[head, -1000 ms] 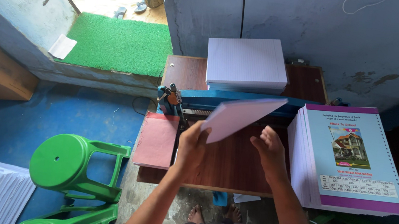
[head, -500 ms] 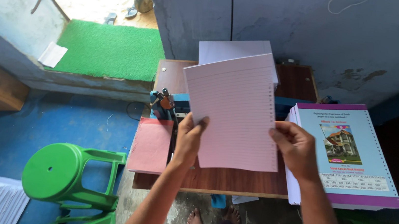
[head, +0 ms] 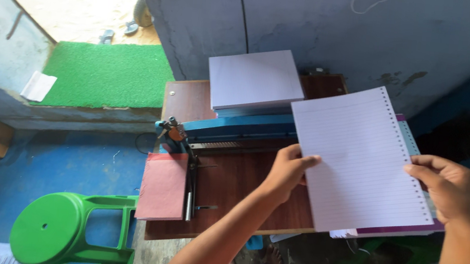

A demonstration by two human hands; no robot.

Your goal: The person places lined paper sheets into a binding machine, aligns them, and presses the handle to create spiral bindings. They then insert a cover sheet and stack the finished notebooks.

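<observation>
Both hands are holding 1 sheaf of lined paper (head: 362, 163) with a row of punched holes along its far-right edge. The left hand (head: 289, 170) is gripping the sheaf's left edge, thumb on top and fingers curled underneath; the right hand (head: 444, 186) is pinching the right edge near the holes. The sheaf is hanging tilted above a stack with a purple border (head: 405, 230), which is peeking out just below and beyond the right hand. Directly under the left hand the wooden surface (head: 229, 184) is lying bare. Just beyond the left hand a blue punching machine (head: 229, 130) is sitting, with a white paper stack (head: 255, 80) resting behind it. Left of the left hand a reddish card (head: 162, 187) is lying beside the machine's lever. Far left, on the floor, 1 green stool (head: 58, 235) is standing
</observation>
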